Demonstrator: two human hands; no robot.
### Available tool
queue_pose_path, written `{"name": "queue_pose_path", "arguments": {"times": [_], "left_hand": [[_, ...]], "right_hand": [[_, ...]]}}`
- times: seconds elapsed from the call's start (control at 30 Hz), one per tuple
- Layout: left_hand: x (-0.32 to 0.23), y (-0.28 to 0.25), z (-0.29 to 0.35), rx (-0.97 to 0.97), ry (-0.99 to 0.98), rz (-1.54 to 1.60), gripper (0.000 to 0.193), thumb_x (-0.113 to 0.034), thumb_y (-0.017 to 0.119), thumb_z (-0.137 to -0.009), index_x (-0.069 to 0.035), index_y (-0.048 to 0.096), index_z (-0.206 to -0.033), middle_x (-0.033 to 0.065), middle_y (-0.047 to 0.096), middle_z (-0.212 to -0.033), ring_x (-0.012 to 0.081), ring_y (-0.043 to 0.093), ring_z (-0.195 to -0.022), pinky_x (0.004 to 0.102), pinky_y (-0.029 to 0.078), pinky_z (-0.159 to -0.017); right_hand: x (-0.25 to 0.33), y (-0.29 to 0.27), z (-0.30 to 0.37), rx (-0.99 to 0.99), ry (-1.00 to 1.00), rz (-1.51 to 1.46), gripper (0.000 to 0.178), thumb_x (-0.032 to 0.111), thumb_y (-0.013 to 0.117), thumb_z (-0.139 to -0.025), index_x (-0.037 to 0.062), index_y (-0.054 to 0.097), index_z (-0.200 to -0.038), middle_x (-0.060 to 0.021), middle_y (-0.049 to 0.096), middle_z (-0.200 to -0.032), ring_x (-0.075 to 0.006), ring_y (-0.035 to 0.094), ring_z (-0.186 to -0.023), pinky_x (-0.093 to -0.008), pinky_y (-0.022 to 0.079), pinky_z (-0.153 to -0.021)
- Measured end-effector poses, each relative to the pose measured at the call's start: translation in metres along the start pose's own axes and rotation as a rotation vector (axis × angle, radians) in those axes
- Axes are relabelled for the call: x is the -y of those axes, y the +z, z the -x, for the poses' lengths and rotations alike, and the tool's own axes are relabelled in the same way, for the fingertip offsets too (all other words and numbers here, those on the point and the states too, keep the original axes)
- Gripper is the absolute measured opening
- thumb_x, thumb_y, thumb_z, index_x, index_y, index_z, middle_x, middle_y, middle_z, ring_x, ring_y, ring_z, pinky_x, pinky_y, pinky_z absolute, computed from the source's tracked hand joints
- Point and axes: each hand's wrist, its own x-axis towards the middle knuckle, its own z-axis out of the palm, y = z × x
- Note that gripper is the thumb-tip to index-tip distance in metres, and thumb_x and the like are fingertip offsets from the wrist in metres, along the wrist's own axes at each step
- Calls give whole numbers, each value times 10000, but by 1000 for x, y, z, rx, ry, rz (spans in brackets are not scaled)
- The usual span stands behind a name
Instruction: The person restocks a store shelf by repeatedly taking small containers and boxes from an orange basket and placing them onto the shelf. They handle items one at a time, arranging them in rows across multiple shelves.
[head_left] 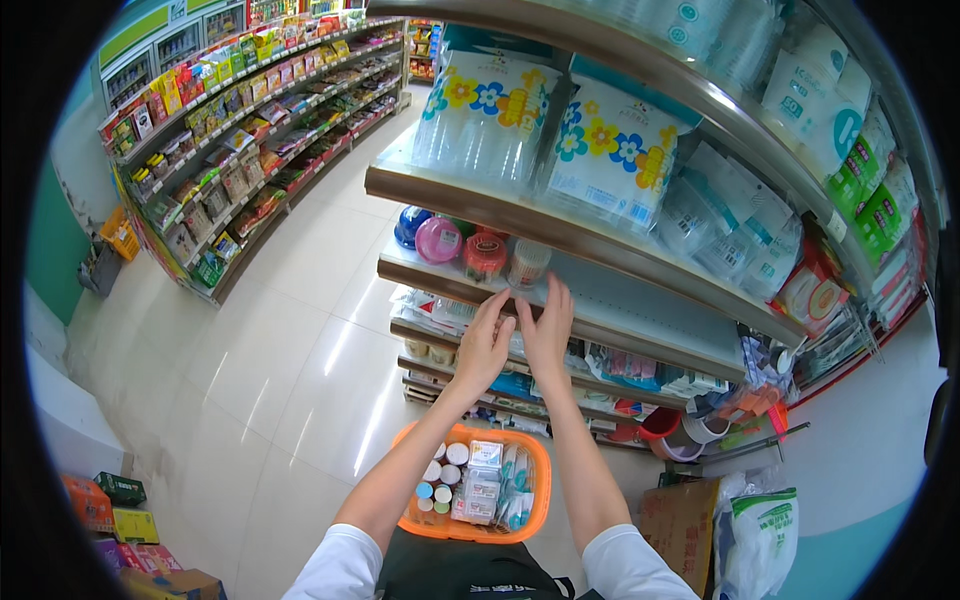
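At shelf (640,310) lip with left hand (484,345) and right hand (547,335), palms roughly facing, thumbs close together. Fingers extended, loosely parted, nothing seen in grip. See clear jar (529,262) standing on shelf, just right of red jar (485,258), with pink container (438,240) farther left. From fingers: straight ahead, just past tips, centred on gap between hands. Long axis roughly upright, across line of reach. About equally near to both hands. Can't tell contact at jar base. Orange basket (541,490) below, loaded with small bottles (457,453) and boxes (478,495).
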Motion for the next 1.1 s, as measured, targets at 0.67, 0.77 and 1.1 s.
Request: {"name": "queue_pose_path", "arguments": {"times": [0.67, 0.77, 1.1], "left_hand": [[156, -51, 357, 515, -891, -501, 159, -196, 707, -825, -44, 691, -867, 182, 696, -820, 383, 687, -782, 501, 536, -688], [186, -50, 375, 368, -917, -481, 232, -113, 692, -819, -38, 626, -1028, 198, 662, -949, 398, 660, -860, 494, 526, -736], [249, -57, 357, 240, -910, -717, 712, -57, 639, -767, -29, 413, -1441, 233, 557, -1321, 445, 471, -1250, 587, 399, -988]], "right_hand": [[1, -12, 397, 1434, 397, 97, 193, 326, 661, -882, 173, 770, -924, -131, 735, -862, -348, 712, -815, -467, 570, -729], [-1, 7, 412, 1339, 394, -14, 210, 212, 617, -905, 112, 715, -1061, -162, 706, -993, -361, 691, -928, -465, 561, -793], [-27, 124, 494, 915, 1271, -486, 565, -47, 573, -850, -35, 462, -1404, -162, 586, -1345, -263, 606, -1176, -366, 506, -958]]}}
